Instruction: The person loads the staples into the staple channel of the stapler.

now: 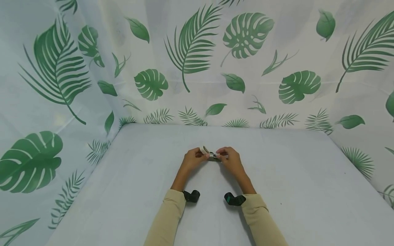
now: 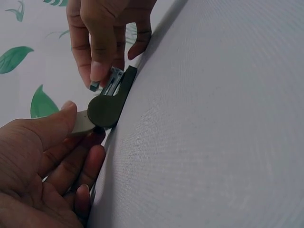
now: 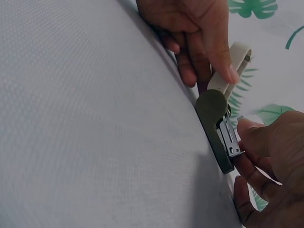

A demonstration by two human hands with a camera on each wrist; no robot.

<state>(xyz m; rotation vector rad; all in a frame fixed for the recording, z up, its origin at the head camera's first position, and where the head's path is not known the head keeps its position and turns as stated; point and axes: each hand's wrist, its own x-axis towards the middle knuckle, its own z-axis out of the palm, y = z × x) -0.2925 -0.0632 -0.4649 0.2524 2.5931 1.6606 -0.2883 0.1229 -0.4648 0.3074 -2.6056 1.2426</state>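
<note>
A small stapler, with a dark green base [image 2: 124, 90] and a cream top arm [image 3: 241, 53], stands on the white table with its top swung far back. Its metal magazine [image 3: 230, 135] lies exposed above the base. My left hand [image 1: 192, 159] pinches the cream arm near the hinge, thumb on one side and fingers beneath. On the other side, my right hand [image 1: 231, 160] is at the magazine, its thumb and forefinger pinching a small grey metal strip [image 2: 94, 86]. The fingers hide most of that strip, so its full shape cannot be made out.
The white cloth-covered table [image 1: 123, 191] spreads around both hands. Leaf-printed curtains [image 1: 191, 99] rise behind and at the sides. A black wrist camera [image 1: 192, 196] sits on the left wrist, another black camera [image 1: 234, 199] on the right.
</note>
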